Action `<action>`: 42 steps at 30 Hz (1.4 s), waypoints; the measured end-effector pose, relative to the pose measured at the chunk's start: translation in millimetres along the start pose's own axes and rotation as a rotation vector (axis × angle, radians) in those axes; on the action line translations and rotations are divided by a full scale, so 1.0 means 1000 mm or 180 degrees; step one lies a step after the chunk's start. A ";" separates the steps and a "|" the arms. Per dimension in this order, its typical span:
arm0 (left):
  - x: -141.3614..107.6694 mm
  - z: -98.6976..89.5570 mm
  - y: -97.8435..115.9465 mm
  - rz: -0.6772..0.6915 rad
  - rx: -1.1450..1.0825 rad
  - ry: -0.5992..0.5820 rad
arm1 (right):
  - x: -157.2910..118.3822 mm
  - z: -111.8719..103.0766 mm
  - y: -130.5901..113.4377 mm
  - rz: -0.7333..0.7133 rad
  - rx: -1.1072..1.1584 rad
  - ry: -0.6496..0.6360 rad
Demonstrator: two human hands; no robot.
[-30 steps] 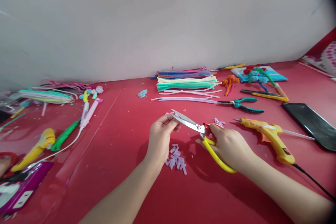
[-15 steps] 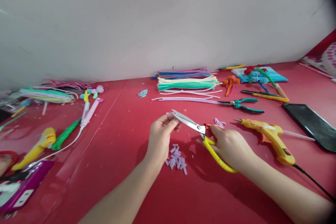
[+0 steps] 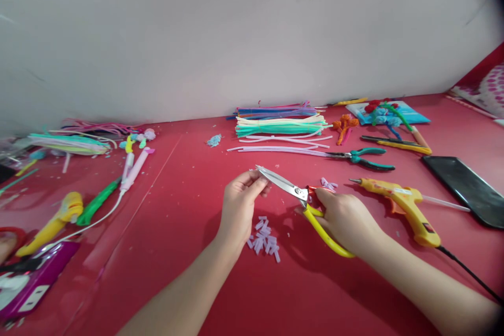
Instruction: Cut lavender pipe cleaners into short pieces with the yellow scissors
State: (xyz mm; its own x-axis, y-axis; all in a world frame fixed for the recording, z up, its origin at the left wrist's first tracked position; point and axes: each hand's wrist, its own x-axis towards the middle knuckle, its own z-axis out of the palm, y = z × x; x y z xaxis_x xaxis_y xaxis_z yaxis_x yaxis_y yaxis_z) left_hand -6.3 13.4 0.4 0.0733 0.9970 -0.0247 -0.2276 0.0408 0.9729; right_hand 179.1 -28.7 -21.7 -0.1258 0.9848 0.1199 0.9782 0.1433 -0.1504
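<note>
My right hand [image 3: 342,218] is closed around the handles of scissors [image 3: 281,180] with yellow and red grips. Their blades point left and reach the fingertips of my left hand [image 3: 242,202]. That hand is pinched closed by the blade tips; whatever sits in the pinch is too small or hidden to name. Below, on the red table, lies a small heap of cut lilac pieces [image 3: 265,241]. A second little group of lilac pieces [image 3: 327,184] rests just behind my right hand.
Pipe cleaner bundles [image 3: 279,126] lie by the white partition [image 3: 252,37], with loose lilac pipe cleaners [image 3: 279,150] before them. Pliers [image 3: 366,158], a yellow glue gun [image 3: 401,205] and a black phone [image 3: 464,189] are at right. Left are a pink glue gun [image 3: 136,170] and a purple power strip [image 3: 43,281].
Hands and scissors hold almost the same pose. The whole view has shifted very slightly; nothing has been picked up or let go.
</note>
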 end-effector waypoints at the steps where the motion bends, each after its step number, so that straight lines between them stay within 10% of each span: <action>1: 0.000 0.000 0.000 0.0008 0.0005 -0.0013 | 0.000 -0.001 0.000 0.0008 -0.0014 -0.0013; 14: 0.001 0.001 -0.006 -0.0144 -0.0031 -0.0184 | 0.007 -0.009 -0.001 0.0430 0.0427 -0.0028; 22: -0.012 0.015 -0.003 -0.0791 0.0349 -0.1392 | 0.007 -0.025 -0.013 0.0377 0.2782 -0.0364; 28: -0.016 0.017 0.001 -0.0938 0.0568 -0.1796 | 0.003 -0.030 -0.011 0.0345 0.3256 -0.0762; 42: -0.019 0.018 -0.007 -0.0602 0.1029 -0.1139 | 0.002 -0.023 -0.009 0.0221 0.2058 -0.0275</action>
State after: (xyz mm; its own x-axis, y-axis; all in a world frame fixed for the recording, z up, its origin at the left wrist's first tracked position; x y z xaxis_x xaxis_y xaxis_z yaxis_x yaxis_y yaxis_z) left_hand 11.2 -6.8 -1.9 0.4244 0.8870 -0.1818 0.1294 0.1393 0.9818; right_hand 174.2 -29.7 2.1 -0.1052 0.9944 0.0135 0.6913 0.0829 -0.7178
